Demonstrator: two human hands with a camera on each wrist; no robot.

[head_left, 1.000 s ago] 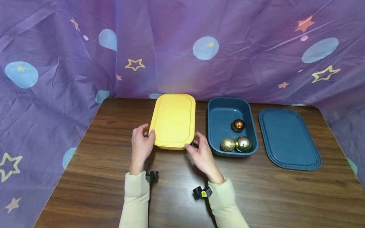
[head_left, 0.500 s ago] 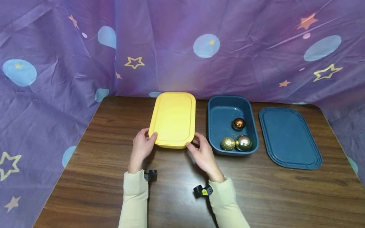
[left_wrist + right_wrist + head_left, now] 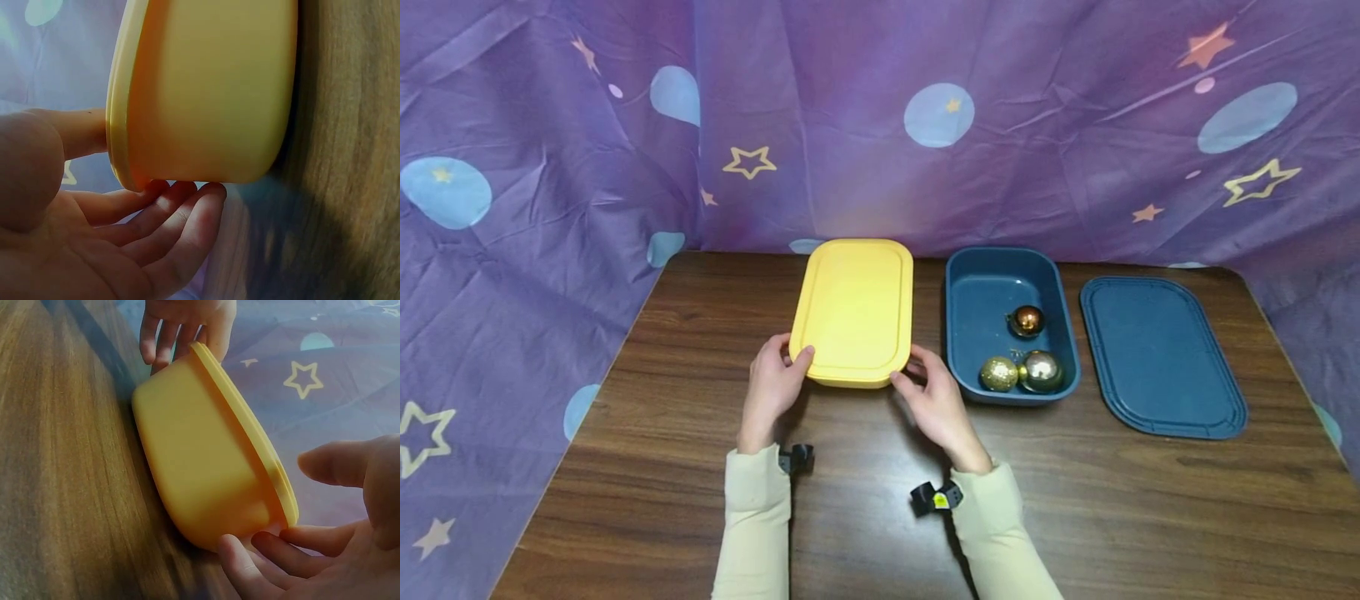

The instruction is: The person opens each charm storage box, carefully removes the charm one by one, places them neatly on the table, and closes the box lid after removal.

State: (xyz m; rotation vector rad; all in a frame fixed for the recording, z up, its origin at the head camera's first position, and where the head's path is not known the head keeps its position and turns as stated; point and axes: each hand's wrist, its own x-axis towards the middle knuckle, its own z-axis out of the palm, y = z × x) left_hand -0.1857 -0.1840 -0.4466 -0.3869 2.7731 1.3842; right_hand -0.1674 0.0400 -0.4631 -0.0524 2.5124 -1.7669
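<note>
A yellow lidded box [image 3: 853, 308] sits on the table, its lid on top. My left hand [image 3: 775, 379] holds its near left corner. In the left wrist view that thumb [image 3: 84, 132] lies over the lid's rim and the fingertips [image 3: 209, 194] touch the side wall. At the near right corner is my right hand [image 3: 936, 408]. In the right wrist view its fingers [image 3: 294, 553] are at the rim and wall, while the thumb [image 3: 334, 464] appears slightly apart from the lid. The inside of the box is hidden.
Right of the yellow box stands an uncovered blue box [image 3: 988, 321]. It holds a copper ball ornament [image 3: 1027, 320], a glittery gold one [image 3: 999, 374] and a shiny silvery one [image 3: 1041, 371]. A blue lid [image 3: 1165, 358] lies farther right. A purple curtain [image 3: 865, 125] hangs behind the table [image 3: 662, 417].
Between one second and half a second ago my left hand slid slightly nearer along the yellow box's edge. Since then both hands have stayed nearly still. The head view has shifted slightly.
</note>
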